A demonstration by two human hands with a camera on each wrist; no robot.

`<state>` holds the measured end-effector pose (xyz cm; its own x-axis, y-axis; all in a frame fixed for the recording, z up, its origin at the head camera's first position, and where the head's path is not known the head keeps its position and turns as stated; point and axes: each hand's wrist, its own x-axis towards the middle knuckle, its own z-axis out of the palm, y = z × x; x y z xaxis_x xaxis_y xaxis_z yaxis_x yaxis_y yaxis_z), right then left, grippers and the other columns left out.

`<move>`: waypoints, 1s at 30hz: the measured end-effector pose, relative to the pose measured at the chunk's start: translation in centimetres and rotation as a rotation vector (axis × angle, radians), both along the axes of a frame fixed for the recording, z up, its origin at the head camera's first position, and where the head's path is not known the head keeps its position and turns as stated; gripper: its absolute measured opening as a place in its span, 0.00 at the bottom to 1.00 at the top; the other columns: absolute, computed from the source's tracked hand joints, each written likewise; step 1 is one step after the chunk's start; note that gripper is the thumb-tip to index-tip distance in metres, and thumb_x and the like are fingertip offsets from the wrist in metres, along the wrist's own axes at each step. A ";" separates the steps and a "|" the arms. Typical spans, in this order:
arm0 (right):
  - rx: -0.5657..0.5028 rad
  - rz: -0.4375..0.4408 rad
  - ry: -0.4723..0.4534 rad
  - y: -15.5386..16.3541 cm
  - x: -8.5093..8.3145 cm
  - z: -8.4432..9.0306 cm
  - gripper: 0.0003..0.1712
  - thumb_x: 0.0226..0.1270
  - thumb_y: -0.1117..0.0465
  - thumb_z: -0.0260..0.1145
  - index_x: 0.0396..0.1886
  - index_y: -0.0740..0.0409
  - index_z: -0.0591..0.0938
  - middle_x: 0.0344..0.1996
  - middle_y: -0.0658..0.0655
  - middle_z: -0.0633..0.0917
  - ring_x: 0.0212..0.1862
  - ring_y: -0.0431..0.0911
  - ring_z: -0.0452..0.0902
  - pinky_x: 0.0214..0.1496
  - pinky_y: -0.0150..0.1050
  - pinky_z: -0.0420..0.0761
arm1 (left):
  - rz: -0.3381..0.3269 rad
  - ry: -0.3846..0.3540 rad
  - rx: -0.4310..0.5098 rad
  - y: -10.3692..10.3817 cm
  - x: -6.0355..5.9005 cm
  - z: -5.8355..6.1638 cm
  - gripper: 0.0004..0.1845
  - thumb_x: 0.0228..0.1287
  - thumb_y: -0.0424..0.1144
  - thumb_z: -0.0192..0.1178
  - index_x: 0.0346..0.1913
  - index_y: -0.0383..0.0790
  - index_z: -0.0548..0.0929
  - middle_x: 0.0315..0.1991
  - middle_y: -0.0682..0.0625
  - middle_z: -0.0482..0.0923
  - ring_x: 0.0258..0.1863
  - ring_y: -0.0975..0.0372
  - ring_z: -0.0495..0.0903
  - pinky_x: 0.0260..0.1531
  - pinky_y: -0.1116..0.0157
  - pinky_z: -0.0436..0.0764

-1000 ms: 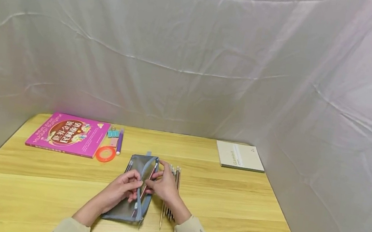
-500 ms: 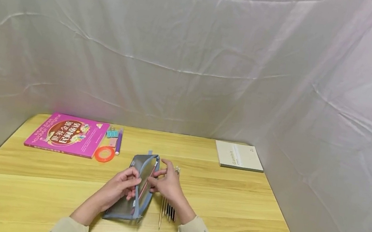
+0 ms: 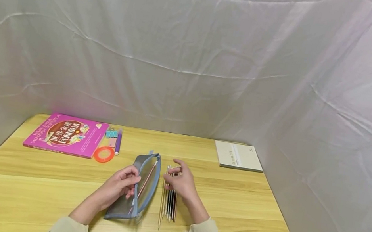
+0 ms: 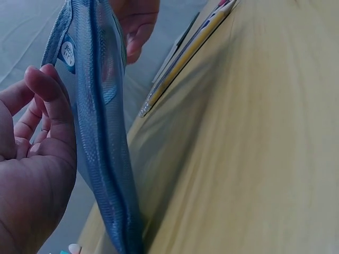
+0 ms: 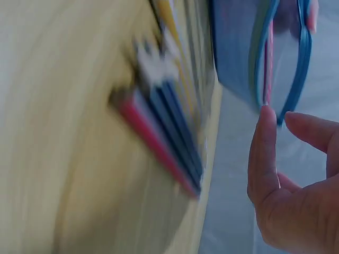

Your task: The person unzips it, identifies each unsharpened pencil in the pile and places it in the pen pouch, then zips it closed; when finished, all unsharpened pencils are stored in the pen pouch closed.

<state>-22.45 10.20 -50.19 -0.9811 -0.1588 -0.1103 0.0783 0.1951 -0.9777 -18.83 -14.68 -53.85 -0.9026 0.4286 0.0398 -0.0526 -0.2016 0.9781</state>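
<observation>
My left hand pinches the near edge of a blue-grey mesh pencil case, its zip opening spread apart. Inside the case lies a reddish pencil with a white end. Just right of the case, several pencils lie side by side on the table, points toward me. Above their far ends hovers my right hand, fingers parted and nothing between them. In the left wrist view the thumb and a fingertip meet at the case's edge, close to a small round label.
At the back left lie a magenta book, an orange-red tape ring, teal clips, a pink eraser and a purple pen. A pale notebook lies at the back right. Grey cloth surrounds the table.
My right hand has let go of the reddish pencil in the case and moved right, over the row of pencils. The case now gapes wider, tilted up by my left hand.
</observation>
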 end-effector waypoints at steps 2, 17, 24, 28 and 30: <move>0.012 -0.019 -0.012 1.3 -0.4 -0.1 0.41 0.64 0.72 0.72 0.76 0.64 0.66 0.51 0.69 0.78 0.34 0.49 0.83 0.37 0.46 0.91 | 0.005 0.004 -0.006 -0.1 0.0 0.1 0.05 0.79 0.38 0.56 0.43 0.42 0.71 0.28 0.55 0.72 0.24 0.68 0.76 0.24 0.73 0.77; 0.196 0.090 -0.109 4.9 -1.6 -2.3 0.35 0.61 0.74 0.73 0.68 0.67 0.72 0.37 0.59 0.78 0.30 0.47 0.80 0.29 0.40 0.87 | 0.014 0.001 0.017 -0.1 0.0 0.5 0.05 0.78 0.38 0.56 0.43 0.42 0.72 0.28 0.53 0.72 0.23 0.68 0.76 0.23 0.74 0.77; 0.257 0.082 -0.068 4.4 -1.7 -2.8 0.39 0.55 0.81 0.69 0.68 0.67 0.71 0.35 0.59 0.77 0.26 0.47 0.80 0.26 0.41 0.87 | 0.008 0.004 0.022 -0.1 0.0 0.5 0.05 0.79 0.38 0.56 0.43 0.43 0.72 0.28 0.54 0.72 0.23 0.68 0.76 0.23 0.74 0.77; 0.296 0.076 -0.050 4.4 -1.8 -3.0 0.42 0.54 0.82 0.67 0.71 0.67 0.69 0.34 0.60 0.78 0.23 0.46 0.80 0.24 0.41 0.87 | 0.010 0.008 0.021 -0.1 0.0 0.4 0.05 0.79 0.38 0.56 0.43 0.43 0.72 0.28 0.54 0.72 0.23 0.68 0.77 0.23 0.74 0.78; 0.303 0.077 -0.055 4.4 -1.8 -2.9 0.46 0.52 0.82 0.69 0.73 0.66 0.67 0.36 0.60 0.78 0.22 0.46 0.80 0.24 0.41 0.87 | 0.010 0.009 0.021 -0.1 0.0 0.4 0.04 0.79 0.38 0.56 0.43 0.43 0.72 0.28 0.54 0.73 0.23 0.68 0.77 0.23 0.73 0.78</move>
